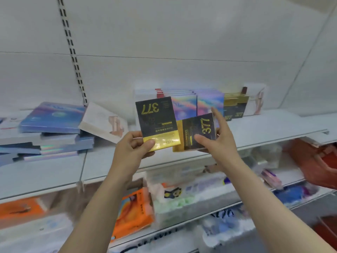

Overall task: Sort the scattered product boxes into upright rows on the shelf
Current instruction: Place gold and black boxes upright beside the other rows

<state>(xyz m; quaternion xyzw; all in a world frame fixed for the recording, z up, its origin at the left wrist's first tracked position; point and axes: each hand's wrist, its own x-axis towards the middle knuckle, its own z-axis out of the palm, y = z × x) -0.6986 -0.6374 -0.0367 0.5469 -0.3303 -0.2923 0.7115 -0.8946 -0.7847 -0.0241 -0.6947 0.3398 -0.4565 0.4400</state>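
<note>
hands [134,146] [217,141] each hold one black-gold box [157,123] [197,133] above shelf [255,130].

"377" on two black-gold boxes [157,123]

Glossy black-and-gold card boxes [157,123], iridescent foil boxes [184,106], matt white metal shelf [255,130]

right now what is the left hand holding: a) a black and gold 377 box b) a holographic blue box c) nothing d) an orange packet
a: the left hand pinches the gold end of a black and gold 377 box, its print upside down.
</note>
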